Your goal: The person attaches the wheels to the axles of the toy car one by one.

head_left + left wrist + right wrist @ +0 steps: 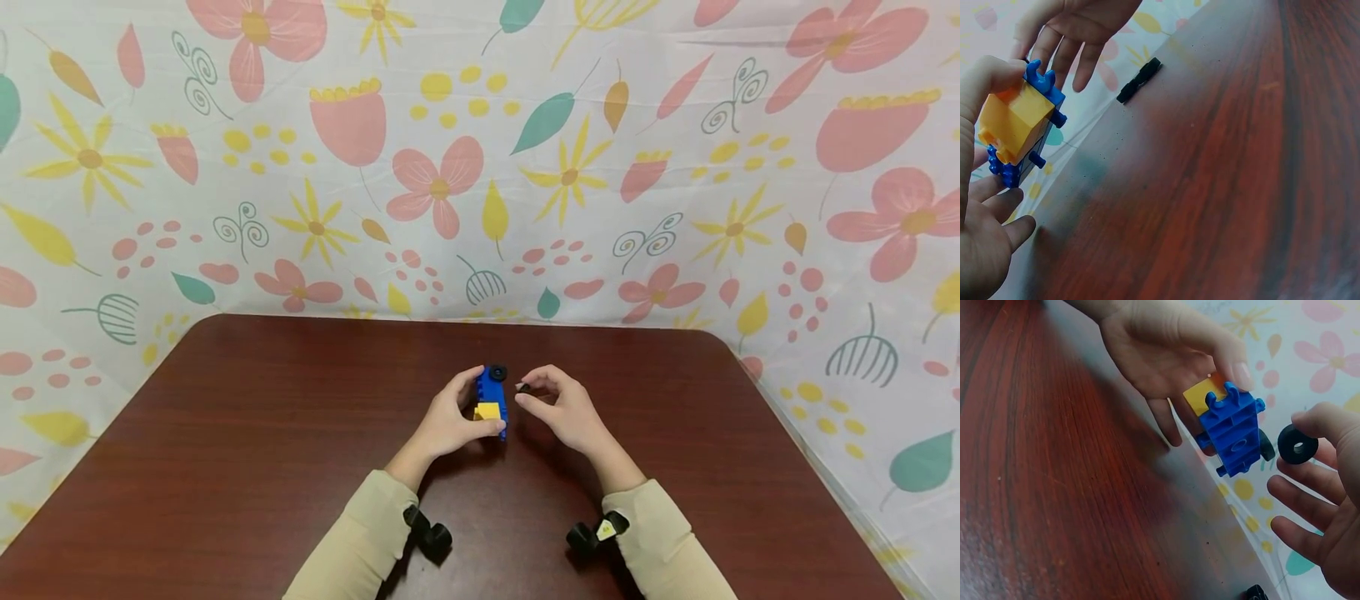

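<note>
My left hand (442, 423) holds a toy car's blue base (1235, 440) by its edges, thumb on one side and fingers on the other. A yellow block (488, 411) sits on the base, near the thumb. One black wheel (498, 372) is fitted at the far end of the base. Blue pegs stick out of the base's sides in the left wrist view. Close by on the right, my right hand (566, 417) pinches a loose black wheel (1287, 447) between thumb and fingertips. A small gap separates this wheel from the base.
Both hands are above a dark brown wooden table (247, 467). A flower-patterned cloth (480, 167) hangs behind the table's far edge. Black wrist devices hang by the cuffs, one at the left sleeve (352, 533) and one at the right sleeve (667, 542).
</note>
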Demonstrator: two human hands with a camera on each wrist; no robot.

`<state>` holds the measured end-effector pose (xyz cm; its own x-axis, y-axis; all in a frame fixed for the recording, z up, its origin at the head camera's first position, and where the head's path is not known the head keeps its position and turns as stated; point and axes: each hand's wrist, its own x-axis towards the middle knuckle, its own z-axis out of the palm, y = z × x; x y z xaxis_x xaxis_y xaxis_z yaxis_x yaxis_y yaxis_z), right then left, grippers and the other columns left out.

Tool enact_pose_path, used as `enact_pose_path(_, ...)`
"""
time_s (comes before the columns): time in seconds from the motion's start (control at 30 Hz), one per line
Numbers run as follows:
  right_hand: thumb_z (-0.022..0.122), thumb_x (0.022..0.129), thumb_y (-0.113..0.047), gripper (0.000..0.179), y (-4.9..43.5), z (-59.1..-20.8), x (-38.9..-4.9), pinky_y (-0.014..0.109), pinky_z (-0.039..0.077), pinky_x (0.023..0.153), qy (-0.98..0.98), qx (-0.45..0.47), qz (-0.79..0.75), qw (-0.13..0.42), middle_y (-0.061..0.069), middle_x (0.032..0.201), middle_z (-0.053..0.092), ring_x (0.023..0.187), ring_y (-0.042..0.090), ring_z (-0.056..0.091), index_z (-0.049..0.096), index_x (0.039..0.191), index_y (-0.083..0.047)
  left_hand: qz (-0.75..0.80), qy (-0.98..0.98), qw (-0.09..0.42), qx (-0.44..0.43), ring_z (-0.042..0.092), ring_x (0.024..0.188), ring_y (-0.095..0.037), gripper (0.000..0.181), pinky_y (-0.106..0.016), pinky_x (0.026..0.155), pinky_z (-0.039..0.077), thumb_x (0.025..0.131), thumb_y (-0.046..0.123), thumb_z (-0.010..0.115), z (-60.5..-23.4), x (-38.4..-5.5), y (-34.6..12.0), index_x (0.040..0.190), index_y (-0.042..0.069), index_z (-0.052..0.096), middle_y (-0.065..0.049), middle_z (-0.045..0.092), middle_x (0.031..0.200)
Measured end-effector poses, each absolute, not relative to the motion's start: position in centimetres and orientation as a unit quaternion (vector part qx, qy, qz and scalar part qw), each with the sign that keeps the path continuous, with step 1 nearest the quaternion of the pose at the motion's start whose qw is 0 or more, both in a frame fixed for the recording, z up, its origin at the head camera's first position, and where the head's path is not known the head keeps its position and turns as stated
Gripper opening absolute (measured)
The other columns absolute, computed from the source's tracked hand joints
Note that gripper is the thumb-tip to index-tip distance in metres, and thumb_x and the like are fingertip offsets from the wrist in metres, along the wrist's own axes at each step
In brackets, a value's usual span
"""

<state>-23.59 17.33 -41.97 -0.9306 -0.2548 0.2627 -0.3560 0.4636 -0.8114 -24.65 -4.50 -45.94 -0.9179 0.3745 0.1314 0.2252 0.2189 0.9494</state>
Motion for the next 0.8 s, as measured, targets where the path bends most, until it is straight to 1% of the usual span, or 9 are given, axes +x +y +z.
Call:
enact_pose_path(0.2,0.07,0.086,-0.025,0.021,17.4,-42.1,-23.5,0.034,0.05,0.083,-0.851,0.175,0.492,0.05,0.003,0.106,0.071,0.101,0.021,0.061,0.058,0.1,-0.014,0.597,0.775,0.062,0.195,0.035,0.139,-0.028,0.09,-0.048,0.11,0.032,0.075,0.035,0.079,-46.0,-24.7,-4.4,0.148,0.015,0.031,-0.009,0.036,0.15)
enact_pose_path(0.27,0.07,0.086,-0.025,0.021,17.4,-42.1,-23.5,0.034,0.05,0.081,-0.849,0.174,0.496,0.05,0.004,0.107,0.071,0.103,0.022,0.061,0.058,0.099,-0.014,0.604,0.77,0.061,0.197,0.038,0.137,-0.028,0.088,-0.049,0.109,0.034,0.075,0.033,0.079,-45.9,-24.7,-4.4,0.147,0.016,0.032,-0.01,0.038,0.148)
enact_pose_path(0.4,0.07,0.085,-0.025,0.021,17.4,-42.1,-23.4,0.038,0.05,0.078,-0.844,0.172,0.505,0.047,0.006,0.109,0.071,0.107,0.026,0.061,0.057,0.097,-0.013,0.619,0.756,0.077,0.199,0.041,0.134,-0.033,0.083,-0.05,0.108,0.035,0.079,0.022,0.075,-44.0,-23.7,-4.6,0.148,0.011,0.03,-0.016,0.037,0.148)
enact_pose_path(0.5,0.071,0.085,-0.024,0.021,17.2,-42.0,-23.3,0.043,0.049,0.082,-0.84,0.174,0.512,0.048,0.007,0.109,0.071,0.108,0.028,0.061,0.056,0.094,-0.012,0.621,0.754,0.093,0.195,0.04,0.134,-0.035,0.082,-0.051,0.108,0.035,0.08,0.015,0.073,-42.6,-23.1,-4.8,0.148,0.008,0.028,-0.019,0.034,0.149)
enact_pose_path(0.73,0.071,0.085,-0.022,0.018,17.0,-41.8,-23.2,0.046,0.049,0.085,-0.836,0.184,0.514,0.052,0.008,0.109,0.071,0.107,0.027,0.062,0.055,0.086,-0.012,0.619,0.755,0.089,0.196,0.037,0.136,-0.035,0.082,-0.052,0.109,0.033,0.081,0.016,0.073,-42.5,-23.0,-4.8,0.148,0.006,0.027,-0.019,0.033,0.15)
enact_pose_path(0.8,0.07,0.085,-0.022,0.018,17.0,-41.8,-23.2,0.047,0.05,0.086,-0.836,0.185,0.514,0.052,0.009,0.11,0.071,0.106,0.026,0.063,0.056,0.085,-0.011,0.618,0.756,0.091,0.196,0.037,0.136,-0.035,0.082,-0.051,0.109,0.033,0.081,0.016,0.073,-42.5,-23.0,-4.8,0.148,0.007,0.028,-0.018,0.032,0.15)
